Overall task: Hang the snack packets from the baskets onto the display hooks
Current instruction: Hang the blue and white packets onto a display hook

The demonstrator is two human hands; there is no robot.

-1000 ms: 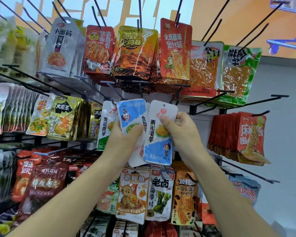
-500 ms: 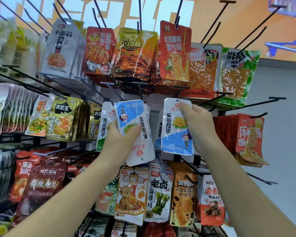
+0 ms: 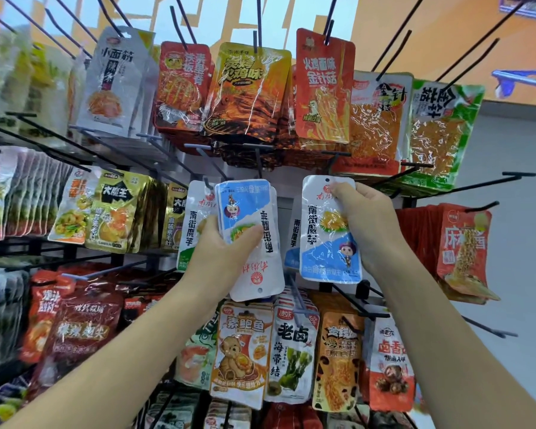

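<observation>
Snack packets in white and blue glossy film occupy both hands in the head view; the right hand is closed with thumb in front on one upright blue-and-white packet, its punched hole at the top, probably so it can be slid onto a black wire display hook just beside its upper edge; the left hand is curled round a small stack of similar blue-and-white packets, held upside down with holes at the bottom, seemingly as a reserve; both sit near the middle of the peg rack, between rows of hung orange and red packets; no baskets are visible.
</observation>
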